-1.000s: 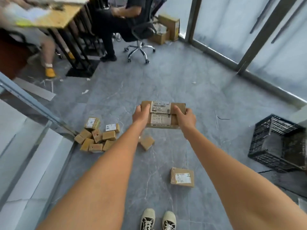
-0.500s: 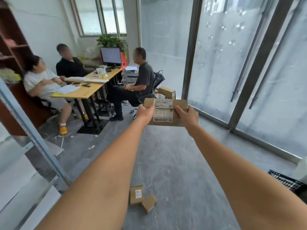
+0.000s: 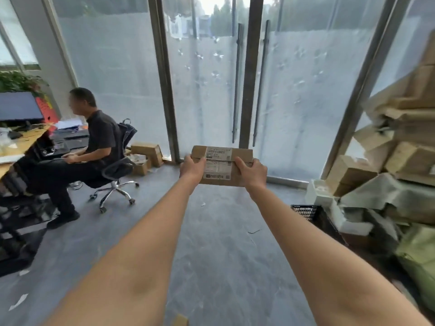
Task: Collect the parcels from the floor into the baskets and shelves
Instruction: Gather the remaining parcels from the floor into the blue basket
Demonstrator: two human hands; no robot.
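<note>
At arm's length in front of me I hold two brown cardboard parcels [image 3: 222, 165] with white labels, pressed together as one stack. My left hand [image 3: 191, 169] grips the stack's left end and my right hand [image 3: 251, 172] grips its right end, thumbs on top. A black plastic basket [image 3: 306, 211] stands on the floor at the right, partly hidden behind my right forearm. The corner of one small parcel [image 3: 180, 321] shows at the bottom edge, between my arms.
A tall pile of cardboard boxes and packing [image 3: 395, 161] fills the right side. A person on an office chair [image 3: 115, 170] sits at a desk on the left, with boxes [image 3: 146, 154] behind. Frosted glass doors [image 3: 235, 90] stand straight ahead across grey floor.
My view has swung up and to the right, from the floor parcels to the glass doors and the box pile. Both hands keep the same hold on the stack.
</note>
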